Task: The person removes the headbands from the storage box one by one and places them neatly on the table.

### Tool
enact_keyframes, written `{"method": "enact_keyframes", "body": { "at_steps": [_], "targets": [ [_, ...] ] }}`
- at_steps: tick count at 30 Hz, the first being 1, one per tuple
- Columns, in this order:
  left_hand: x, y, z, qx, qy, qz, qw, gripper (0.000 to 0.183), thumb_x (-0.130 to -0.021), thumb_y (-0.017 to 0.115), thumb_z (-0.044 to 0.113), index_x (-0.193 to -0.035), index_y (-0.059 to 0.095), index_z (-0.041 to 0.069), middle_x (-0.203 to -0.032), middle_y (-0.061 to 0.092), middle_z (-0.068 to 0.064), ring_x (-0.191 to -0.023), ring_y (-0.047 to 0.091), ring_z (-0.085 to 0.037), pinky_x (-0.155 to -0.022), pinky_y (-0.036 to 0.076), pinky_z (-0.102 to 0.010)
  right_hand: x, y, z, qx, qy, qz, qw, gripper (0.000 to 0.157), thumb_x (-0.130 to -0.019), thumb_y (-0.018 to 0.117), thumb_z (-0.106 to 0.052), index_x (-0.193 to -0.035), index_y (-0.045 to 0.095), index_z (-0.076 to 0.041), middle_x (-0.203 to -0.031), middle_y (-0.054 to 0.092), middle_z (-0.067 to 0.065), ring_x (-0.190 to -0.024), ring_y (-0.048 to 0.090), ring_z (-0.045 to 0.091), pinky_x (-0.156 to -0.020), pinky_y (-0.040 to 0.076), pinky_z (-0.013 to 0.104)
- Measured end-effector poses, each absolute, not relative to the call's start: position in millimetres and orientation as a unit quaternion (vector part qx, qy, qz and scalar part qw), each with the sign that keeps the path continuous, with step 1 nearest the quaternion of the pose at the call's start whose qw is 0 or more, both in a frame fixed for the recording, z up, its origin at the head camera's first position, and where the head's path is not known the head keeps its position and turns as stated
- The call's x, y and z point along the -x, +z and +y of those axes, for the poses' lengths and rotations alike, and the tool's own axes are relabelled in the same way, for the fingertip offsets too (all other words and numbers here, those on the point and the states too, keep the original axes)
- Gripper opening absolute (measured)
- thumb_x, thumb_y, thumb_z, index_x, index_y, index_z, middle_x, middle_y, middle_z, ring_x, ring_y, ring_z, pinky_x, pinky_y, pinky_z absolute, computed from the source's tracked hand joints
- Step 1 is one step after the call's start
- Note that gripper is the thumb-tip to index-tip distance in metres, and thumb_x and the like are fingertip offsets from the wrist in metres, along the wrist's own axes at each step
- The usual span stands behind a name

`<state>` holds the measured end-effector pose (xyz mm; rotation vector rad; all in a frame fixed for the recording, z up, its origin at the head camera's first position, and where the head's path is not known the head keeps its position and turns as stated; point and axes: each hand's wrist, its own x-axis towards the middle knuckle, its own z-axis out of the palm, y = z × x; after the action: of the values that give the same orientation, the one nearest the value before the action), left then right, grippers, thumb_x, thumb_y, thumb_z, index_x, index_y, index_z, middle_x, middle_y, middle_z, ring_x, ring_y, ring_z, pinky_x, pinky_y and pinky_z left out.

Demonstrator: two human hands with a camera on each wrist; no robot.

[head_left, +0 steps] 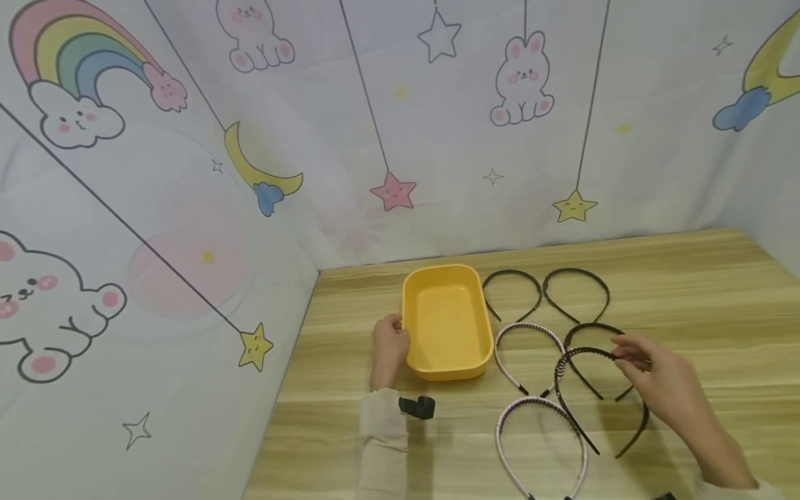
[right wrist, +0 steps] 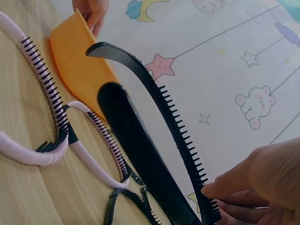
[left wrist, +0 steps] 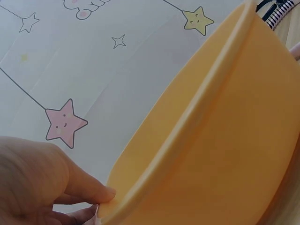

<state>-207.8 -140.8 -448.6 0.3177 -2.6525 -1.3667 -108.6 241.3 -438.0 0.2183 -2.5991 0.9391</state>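
My left hand (head_left: 389,351) pinches the left rim of a yellow plastic bin (head_left: 446,373), thumb on the inner side in the left wrist view. The bin stands on the table with nothing in it. With my right hand (head_left: 664,382) I hold a black toothed headband (right wrist: 174,129) by its arch, its two ends pointing away from the hand. It appears raised above the table. Behind it lies another black headband (head_left: 594,325), partly covered by the held one. A pale pink headband (head_left: 530,325) lies beside the bin's right side, and a second pink headband (head_left: 542,399) lies nearer me.
Two thin black headbands, one on the left (head_left: 512,271) and one on the right (head_left: 576,270), lie at the back, right of the bin. The wood-grain table (head_left: 337,417) meets a printed cloth wall (head_left: 450,153) behind and at the left.
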Motion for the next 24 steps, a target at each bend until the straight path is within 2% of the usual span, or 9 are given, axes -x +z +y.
{"method": "enact_keyframes", "body": {
  "at_steps": [2,6,9,12,16,20,24],
  "targets": [
    [207,-448,-140,-0.104,-0.454,-0.882,0.073,0.038,-0.080,0.050,-0.005,-0.116,0.059,-0.005,-0.100,0.062,-0.016,-0.091,0.058,-0.027,-0.076,0.050,-0.037,106,-440,244,-0.071,0.331,-0.923,0.180,0.033,-0.076,0.069,0.002,-0.108,0.061,-0.001,-0.088,0.067,0.009,-0.074,0.050,-0.012,-0.061,0.043,0.006],
    [207,-447,-140,-0.104,-0.453,-0.882,0.075,0.038,-0.079,0.050,-0.005,-0.116,0.059,-0.005,-0.099,0.062,-0.016,-0.090,0.059,-0.027,-0.076,0.050,-0.037,101,-444,248,-0.058,0.322,-0.931,0.163,0.034,-0.077,0.069,0.000,-0.110,0.061,-0.001,-0.089,0.067,0.008,-0.073,0.057,-0.004,-0.061,0.048,0.014],
    [208,-448,-140,-0.105,-0.452,-0.883,0.076,0.037,-0.080,0.051,-0.004,-0.116,0.059,-0.005,-0.099,0.062,-0.016,-0.090,0.059,-0.027,-0.076,0.051,-0.037,97,-447,250,-0.054,0.312,-0.936,0.151,0.034,-0.077,0.068,-0.001,-0.111,0.061,-0.001,-0.089,0.067,0.007,-0.073,0.057,-0.003,-0.060,0.050,0.019],
    [208,-449,-140,-0.103,-0.449,-0.884,0.077,0.038,-0.079,0.051,-0.004,-0.116,0.059,-0.005,-0.098,0.062,-0.016,-0.090,0.059,-0.026,-0.075,0.050,-0.037,94,-450,251,-0.053,0.314,-0.936,0.149,0.034,-0.076,0.068,0.001,-0.109,0.061,0.001,-0.087,0.067,0.007,-0.071,0.057,-0.002,-0.060,0.049,0.018],
    [208,-449,-140,-0.102,-0.448,-0.885,0.077,0.038,-0.079,0.051,-0.005,-0.116,0.059,-0.005,-0.098,0.061,-0.016,-0.090,0.058,-0.026,-0.075,0.050,-0.037,90,-455,252,-0.052,0.316,-0.936,0.146,0.035,-0.072,0.069,0.005,-0.106,0.062,0.004,-0.084,0.067,0.009,-0.067,0.060,0.007,-0.058,0.050,0.019],
    [207,-448,-139,-0.105,-0.450,-0.884,0.073,0.038,-0.080,0.051,-0.005,-0.117,0.059,-0.005,-0.099,0.061,-0.016,-0.090,0.058,-0.026,-0.076,0.050,-0.037,86,-459,255,-0.046,0.301,-0.943,0.131,0.035,-0.071,0.069,0.006,-0.105,0.062,0.004,-0.084,0.067,0.009,-0.067,0.062,0.012,-0.060,0.052,0.030],
    [207,-447,-139,-0.104,-0.450,-0.884,0.074,0.038,-0.080,0.051,-0.005,-0.117,0.059,-0.005,-0.099,0.061,-0.016,-0.090,0.058,-0.026,-0.076,0.050,-0.037,83,-462,259,-0.040,0.290,-0.950,0.110,0.034,-0.072,0.068,0.004,-0.106,0.061,0.005,-0.085,0.067,0.011,-0.071,0.063,0.024,-0.065,0.051,0.043]
  ]
}}
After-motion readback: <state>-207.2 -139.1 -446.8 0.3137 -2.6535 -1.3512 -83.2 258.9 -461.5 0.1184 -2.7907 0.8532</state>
